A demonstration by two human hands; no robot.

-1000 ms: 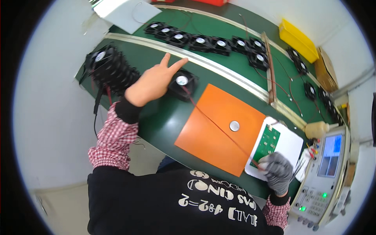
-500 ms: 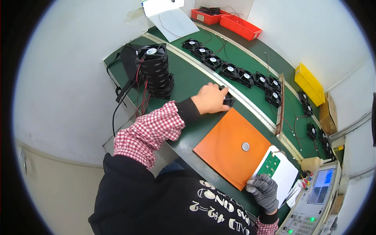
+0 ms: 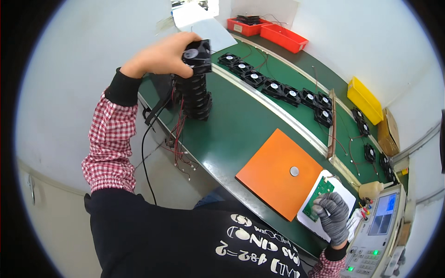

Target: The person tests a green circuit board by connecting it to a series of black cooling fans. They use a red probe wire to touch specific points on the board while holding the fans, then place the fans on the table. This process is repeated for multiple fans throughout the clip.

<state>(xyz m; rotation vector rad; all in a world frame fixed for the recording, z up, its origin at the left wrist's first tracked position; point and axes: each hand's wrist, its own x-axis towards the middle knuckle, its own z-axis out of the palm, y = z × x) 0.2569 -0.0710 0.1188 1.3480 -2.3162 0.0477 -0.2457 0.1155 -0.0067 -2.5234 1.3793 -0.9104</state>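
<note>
At the far left my left hand [image 3: 169,55] grips a square black cooling fan [image 3: 199,60], thumb and fingers on opposite sides. That fan is at the top of a tall stack of black fans [image 3: 197,99]; whether it rests on the stack or is just above it I cannot tell. Red and dark leads hang from the stack over the table edge. My right hand [image 3: 334,217], in a grey knit glove, is curled closed over a green circuit board [image 3: 322,187] on a white pad [image 3: 345,192]. What its fingers hold, if anything, is hidden.
An orange board [image 3: 273,171] with a round silver disc [image 3: 294,171] lies mid-table. Beyond a pale rail, a row of black fans [image 3: 273,86] stretches across the green surface. Red bins [image 3: 282,38], a yellow bin [image 3: 364,98] and a test instrument [image 3: 380,227] stand around the edges.
My left hand has moved left from beside the orange board to the top of the stack, carrying a fan. My right hand has shifted slightly right and up over the circuit board.
</note>
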